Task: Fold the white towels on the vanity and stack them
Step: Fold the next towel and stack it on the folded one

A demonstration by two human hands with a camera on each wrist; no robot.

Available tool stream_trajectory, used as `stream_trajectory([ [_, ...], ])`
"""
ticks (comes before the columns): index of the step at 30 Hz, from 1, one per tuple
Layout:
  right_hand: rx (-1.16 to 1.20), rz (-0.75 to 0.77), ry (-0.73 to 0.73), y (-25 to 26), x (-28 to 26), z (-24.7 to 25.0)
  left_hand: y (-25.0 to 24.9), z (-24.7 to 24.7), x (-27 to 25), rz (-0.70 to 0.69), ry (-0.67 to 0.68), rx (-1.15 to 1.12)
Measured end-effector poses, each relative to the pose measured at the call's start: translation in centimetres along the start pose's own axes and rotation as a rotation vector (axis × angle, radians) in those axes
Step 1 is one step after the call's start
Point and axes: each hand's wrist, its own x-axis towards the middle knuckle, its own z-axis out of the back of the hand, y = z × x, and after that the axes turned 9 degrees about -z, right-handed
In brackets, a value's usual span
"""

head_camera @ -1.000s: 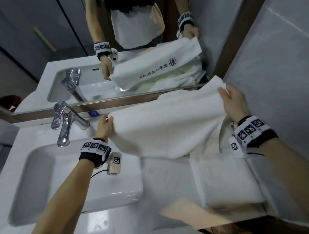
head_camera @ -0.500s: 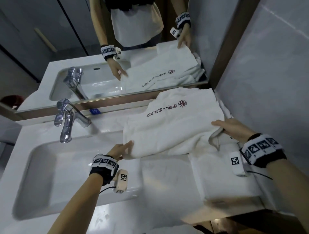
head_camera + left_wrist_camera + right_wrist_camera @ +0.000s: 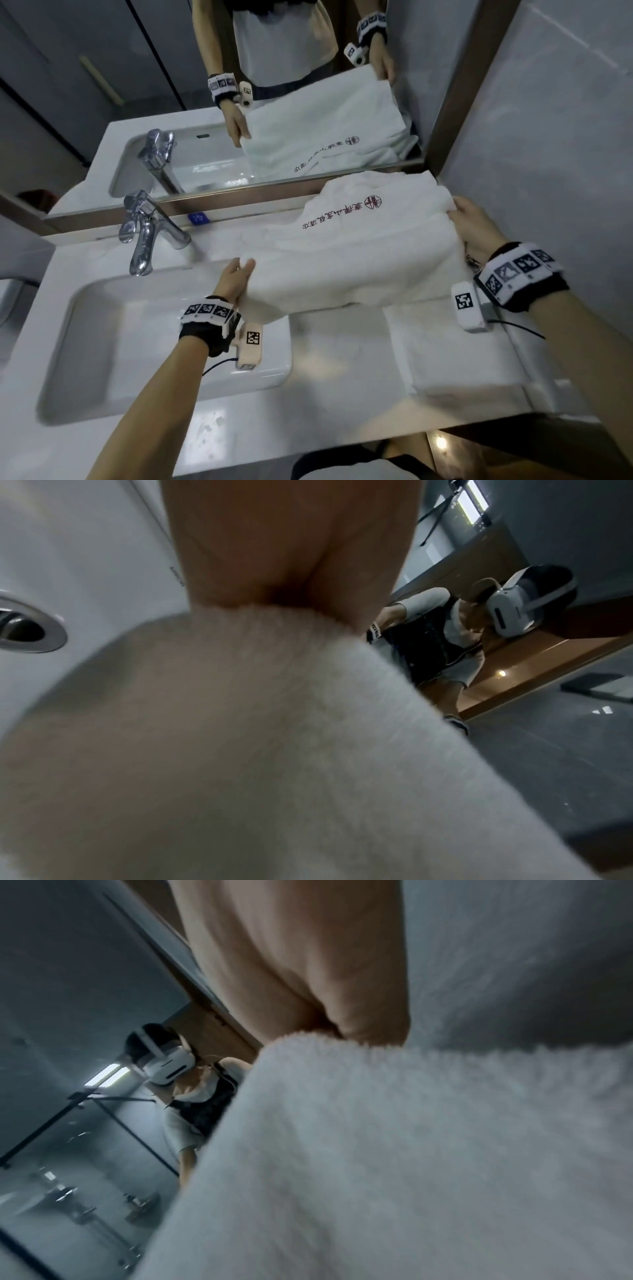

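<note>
A white towel [image 3: 346,260] with red embroidered lettering stretches between my two hands above the vanity [image 3: 329,346], right of the basin. My left hand [image 3: 239,277] grips its left end, thumb on top. At the far right corner by the wall, my right hand [image 3: 469,226] holds the other end. In the left wrist view my fingers [image 3: 291,547] pinch the towel [image 3: 274,750]. In the right wrist view my fingers [image 3: 301,961] pinch the towel [image 3: 411,1150] too. A folded white towel [image 3: 448,349] lies flat on the counter at the right, partly under the held one.
The sink basin [image 3: 68,359] fills the left of the vanity, with a chrome faucet [image 3: 147,233] behind it. A mirror [image 3: 102,85] runs along the back. A grey wall [image 3: 555,144] closes the right side. The counter's front edge [image 3: 479,414] is near the folded towel.
The towel came down from an upright hold and now shows its lettered side. My left hand shifted along its left end; my right hand moved back toward the mirror.
</note>
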Motion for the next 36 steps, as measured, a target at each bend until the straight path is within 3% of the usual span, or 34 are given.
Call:
stream_trajectory([
  [6, -0.095, -0.268, 0.061, -3.8, -1.2, 1.3, 4.2, -1.4, -3.1, 0.247, 0.195, 0.084],
  [10, -0.190, -0.272, 0.153, -6.3, -3.9, 2.7, 6.9, -1.1, -4.8, 0.261, 0.301, 0.208],
  [14, -0.332, -0.195, 0.182, -7.6, -5.6, 3.2, 7.5, -0.7, -6.1, 0.111, 0.332, 0.242],
  [17, -0.314, -0.143, 0.171, -7.9, -6.5, 3.5, 7.0, -0.5, -7.1, -0.032, 0.217, 0.259],
  [21, -0.316, -0.008, 0.189, -8.1, -7.0, 3.4, 4.9, -0.5, -8.5, -0.149, 0.088, 0.108],
  [25, -0.309, 0.047, 0.097, -8.6, -6.0, 3.9, 3.1, -0.8, -8.5, -0.232, 0.009, 0.330],
  [29, -0.320, -0.020, 0.027, -9.7, -5.3, 4.8, 3.2, -1.0, -9.0, -0.090, 0.003, 0.266],
  [33, -0.408, -0.161, 0.136, -11.6, -6.1, 5.8, 5.2, -1.5, -10.4, 0.130, 0.117, 0.363],
  [36, -0.549, -0.300, 0.152, -13.0, -7.1, 6.4, 6.5, -2.0, -12.0, 0.217, 0.209, 0.467],
])
